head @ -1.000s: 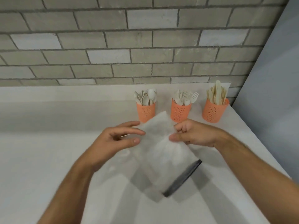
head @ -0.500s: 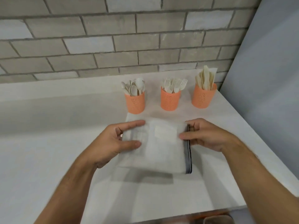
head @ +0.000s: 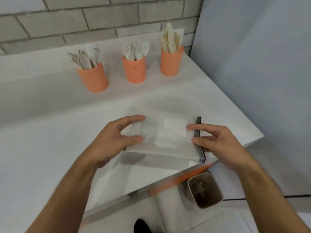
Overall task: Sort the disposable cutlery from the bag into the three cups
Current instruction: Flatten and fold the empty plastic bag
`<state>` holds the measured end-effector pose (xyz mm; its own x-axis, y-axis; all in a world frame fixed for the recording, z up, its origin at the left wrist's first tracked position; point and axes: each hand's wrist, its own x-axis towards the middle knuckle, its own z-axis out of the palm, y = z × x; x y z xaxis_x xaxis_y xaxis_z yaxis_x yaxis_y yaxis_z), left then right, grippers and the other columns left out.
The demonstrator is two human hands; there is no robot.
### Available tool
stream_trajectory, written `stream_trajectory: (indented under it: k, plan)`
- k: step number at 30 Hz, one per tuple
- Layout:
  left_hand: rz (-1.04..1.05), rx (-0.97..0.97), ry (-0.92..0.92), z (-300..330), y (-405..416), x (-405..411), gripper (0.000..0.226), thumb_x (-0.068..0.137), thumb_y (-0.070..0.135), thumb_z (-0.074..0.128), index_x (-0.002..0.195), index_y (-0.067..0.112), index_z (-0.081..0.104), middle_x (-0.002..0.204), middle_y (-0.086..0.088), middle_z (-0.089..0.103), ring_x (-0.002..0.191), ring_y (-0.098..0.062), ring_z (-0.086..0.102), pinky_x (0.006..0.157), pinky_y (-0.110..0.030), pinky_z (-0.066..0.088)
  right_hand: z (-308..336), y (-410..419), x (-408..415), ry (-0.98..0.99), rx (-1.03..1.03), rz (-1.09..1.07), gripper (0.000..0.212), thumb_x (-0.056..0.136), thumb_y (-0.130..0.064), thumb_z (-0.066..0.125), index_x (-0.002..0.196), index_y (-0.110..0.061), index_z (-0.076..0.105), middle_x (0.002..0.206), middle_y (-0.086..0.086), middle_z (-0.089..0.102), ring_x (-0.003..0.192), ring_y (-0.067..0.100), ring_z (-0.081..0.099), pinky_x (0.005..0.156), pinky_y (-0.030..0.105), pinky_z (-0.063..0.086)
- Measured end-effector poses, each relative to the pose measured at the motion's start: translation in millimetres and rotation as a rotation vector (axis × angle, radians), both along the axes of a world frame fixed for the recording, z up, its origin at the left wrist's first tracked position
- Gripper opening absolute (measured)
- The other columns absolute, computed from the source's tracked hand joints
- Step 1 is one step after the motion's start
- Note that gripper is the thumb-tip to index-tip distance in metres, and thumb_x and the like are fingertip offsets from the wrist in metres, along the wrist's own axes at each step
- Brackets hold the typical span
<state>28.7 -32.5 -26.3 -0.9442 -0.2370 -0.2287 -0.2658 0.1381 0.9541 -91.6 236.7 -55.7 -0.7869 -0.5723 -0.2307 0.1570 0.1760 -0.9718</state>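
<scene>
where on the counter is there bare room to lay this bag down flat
Bare counter stretches left of the left hand, and between the bag and the three cups. It is crowded along the back by the cups, and tight at the right edge.

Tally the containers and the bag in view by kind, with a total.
Orange cups: 3 – spoons cup, forks cup, knives cup
Clear bag: 1
Beige bin on the floor: 1
Total: 5

Both forearms bare, reaching forward toward 12 o'clock. Left hand point(head: 114, 140): index finger extended, thumb pointing to 3 o'clock, pinching. Right hand point(head: 218, 143): index finger and thumb pointing to 9 o'clock, pinching.
</scene>
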Motion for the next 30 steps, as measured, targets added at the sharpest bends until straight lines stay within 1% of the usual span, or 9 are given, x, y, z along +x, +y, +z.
stream_trajectory:
  k: [4, 6, 8, 10, 12, 15, 22, 26, 30]
  plan:
    - [0.103, -0.346, 0.067, -25, 41, -23, 0.025, 0.094, 0.014, 0.062, 0.109, 0.031, 0.07, 0.113, 0.016, 0.068, 0.088, -0.002, 0.069, 0.073, -0.008, 0.049, -1, 67, 4, -0.013, 0.057, -0.085, 0.036, 0.086, 0.008, 0.066, 0.109, -0.018, 0.076, 0.09, 0.02, 0.077, 0.081, 0.024, 0.073, 0.074, 0.03, 0.062]
    - [-0.02, -0.56, 0.142, -43, 70, -38, 0.025, 0.094, 0.01, 0.059, 0.11, 0.026, 0.07, 0.122, 0.014, 0.063, 0.11, -0.002, 0.06, 0.092, -0.005, 0.04, -2, 105, 9, -0.023, 0.134, -0.091, 0.035, 0.085, 0.008, 0.067, 0.108, -0.017, 0.076, 0.087, 0.024, 0.076, 0.082, 0.027, 0.071, 0.077, 0.034, 0.061]
    - [-0.177, -0.684, 0.169, -60, 104, -54, 0.03, 0.095, 0.007, 0.056, 0.119, 0.02, 0.068, 0.138, 0.006, 0.055, 0.129, -0.009, 0.048, 0.105, -0.004, 0.026, -5, 143, 17, -0.057, 0.213, -0.046, 0.034, 0.085, 0.006, 0.068, 0.109, -0.017, 0.076, 0.089, 0.018, 0.077, 0.085, 0.027, 0.074, 0.081, 0.033, 0.062]
    - [-0.288, -0.778, 0.159, -76, 140, -70, 0.036, 0.098, 0.012, 0.051, 0.133, 0.02, 0.059, 0.153, 0.001, 0.042, 0.142, -0.018, 0.034, 0.117, -0.026, 0.022, -12, 178, 26, -0.106, 0.269, -0.029, 0.033, 0.086, 0.005, 0.069, 0.108, -0.018, 0.077, 0.095, 0.009, 0.079, 0.087, 0.024, 0.075, 0.079, 0.031, 0.062]
    - [-0.356, -0.938, 0.06, -85, 177, -82, 0.045, 0.103, 0.024, 0.037, 0.147, 0.03, 0.04, 0.162, 0.005, 0.023, 0.15, -0.023, 0.016, 0.12, -0.048, 0.012, -27, 212, 34, -0.144, 0.308, -0.07, 0.031, 0.086, 0.006, 0.069, 0.104, -0.017, 0.078, 0.099, 0.008, 0.078, 0.088, 0.027, 0.074, 0.075, 0.03, 0.063]
    - [-0.331, -1.143, -0.089, -93, 201, -93, 0.051, 0.103, 0.039, 0.016, 0.153, 0.044, 0.011, 0.164, 0.015, 0.003, 0.152, -0.023, -0.001, 0.119, -0.057, 0.0, -68, 242, 37, -0.157, 0.371, -0.154, 0.031, 0.086, 0.008, 0.069, 0.1, -0.018, 0.079, 0.108, 0.006, 0.072, 0.089, 0.033, 0.073, 0.07, 0.033, 0.063]
    - [-0.256, -1.231, -0.078, -97, 212, -91, 0.051, 0.101, 0.047, 0.011, 0.152, 0.047, 0.009, 0.164, 0.017, 0.007, 0.152, -0.02, 0.004, 0.118, -0.057, 0.006, -217, 252, 31, -0.217, 0.517, -0.428, 0.025, 0.085, 0.01, 0.067, 0.093, -0.013, 0.073, 0.12, 0.014, 0.062, 0.093, 0.032, 0.068, 0.073, 0.049, 0.063]
    - [-0.246, -1.282, -0.064, -101, 209, -93, 0.053, 0.099, 0.057, 0.006, 0.152, 0.047, 0.006, 0.164, 0.017, 0.005, 0.152, -0.018, 0.004, 0.119, -0.056, 0.006, -301, 237, 19, -0.189, 0.703, -0.459, 0.025, 0.087, 0.005, 0.065, 0.106, -0.011, 0.07, 0.122, 0.015, 0.062, 0.093, 0.026, 0.064, 0.071, 0.037, 0.063]
    - [-0.221, -1.325, -0.015, -107, 206, -98, 0.055, 0.097, 0.061, 0.004, 0.151, 0.049, 0.005, 0.164, 0.016, 0.008, 0.151, -0.02, 0.01, 0.118, -0.056, 0.011, -378, 223, 9, -0.243, 0.754, -0.467, 0.026, 0.091, 0.003, 0.062, 0.114, -0.007, 0.068, 0.119, 0.015, 0.064, 0.091, 0.026, 0.06, 0.08, 0.044, 0.061]
